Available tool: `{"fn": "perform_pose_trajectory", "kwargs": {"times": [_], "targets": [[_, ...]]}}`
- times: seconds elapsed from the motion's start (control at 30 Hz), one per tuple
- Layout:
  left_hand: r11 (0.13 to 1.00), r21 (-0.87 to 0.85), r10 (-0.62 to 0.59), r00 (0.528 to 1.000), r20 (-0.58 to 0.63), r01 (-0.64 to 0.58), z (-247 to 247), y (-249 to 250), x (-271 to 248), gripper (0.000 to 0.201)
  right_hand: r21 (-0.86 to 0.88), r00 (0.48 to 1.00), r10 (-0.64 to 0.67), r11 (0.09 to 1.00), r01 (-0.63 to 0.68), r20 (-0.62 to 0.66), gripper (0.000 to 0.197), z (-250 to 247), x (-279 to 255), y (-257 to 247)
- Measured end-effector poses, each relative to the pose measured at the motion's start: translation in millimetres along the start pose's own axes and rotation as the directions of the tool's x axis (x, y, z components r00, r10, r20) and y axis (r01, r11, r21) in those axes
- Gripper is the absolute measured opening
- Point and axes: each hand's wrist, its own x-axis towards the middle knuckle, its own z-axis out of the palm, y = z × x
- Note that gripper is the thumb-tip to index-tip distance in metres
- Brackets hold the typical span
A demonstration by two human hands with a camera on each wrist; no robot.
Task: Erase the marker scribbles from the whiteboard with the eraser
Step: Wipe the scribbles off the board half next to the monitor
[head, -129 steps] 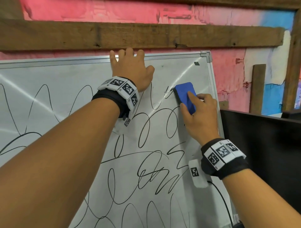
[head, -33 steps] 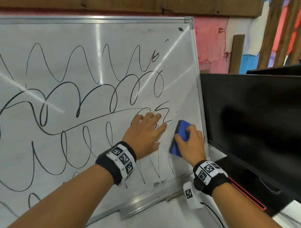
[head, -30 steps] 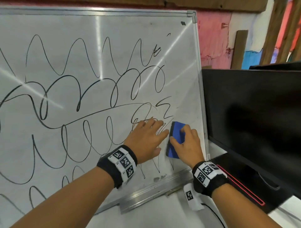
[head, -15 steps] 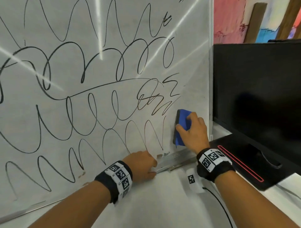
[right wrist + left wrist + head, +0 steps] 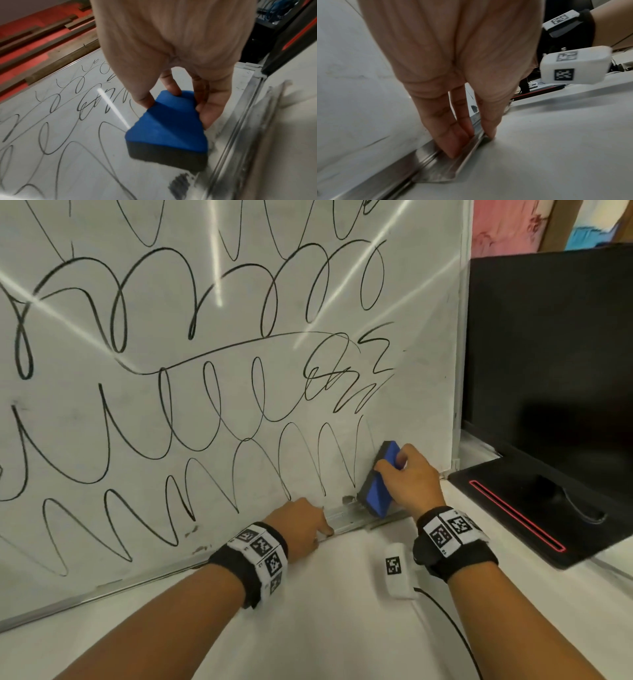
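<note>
A whiteboard [image 5: 421, 371] covered in black marker scribbles [image 5: 212, 405] leans upright on a white table. My right hand [image 5: 390, 460] grips the blue eraser [image 5: 376, 491] and holds it flat against the board's lower right corner, its lower end just above the metal tray [image 5: 346, 517]. The right wrist view shows the eraser [image 5: 168, 125] with dark felt underneath, gripped by my right hand [image 5: 176, 109], and a black ink smear [image 5: 180, 185] beside the tray [image 5: 240, 135]. My left hand [image 5: 471, 142] pinches the tray [image 5: 436, 171], fingers in the channel and thumb on its front lip.
A black monitor [image 5: 548, 354] stands right beside the board's right edge, and its base with a red line [image 5: 513, 518] lies on the table [image 5: 342, 628]. A white tagged module with a cable [image 5: 397, 570] hangs under my right wrist.
My right hand slid the eraser from the board's top right down its right side to the bottom edge. My left hand left the board face and took hold of the tray.
</note>
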Motion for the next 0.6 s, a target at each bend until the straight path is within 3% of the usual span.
{"fn": "perform_pose_trajectory", "kwargs": {"times": [0.1,0.27,0.43,0.6], "targets": [[1.0,-0.012,0.01,1.0,-0.017,-0.01,-1,-1,2,0.041,-0.035,0.998,0.009,0.999,-0.006,0.063,0.035,1,-6,4],[1.0,-0.016,-0.001,0.999,-0.032,0.001,1,1,2,0.04,-0.066,1.0,-0.024,0.998,0.025,0.018,0.032,-6,-5,5],[1.0,-0.024,-0.02,1.0,-0.002,0.02,-2,4,3,0.04,-0.136,0.99,0.035,0.991,-0.016,0.134,0.036,-7,-4,8],[0.999,-0.018,-0.031,0.999,0.036,0.032,-5,5,5,0.041,-0.034,0.995,0.072,0.997,-0.07,0.066,0.028,-6,-2,9]]}}
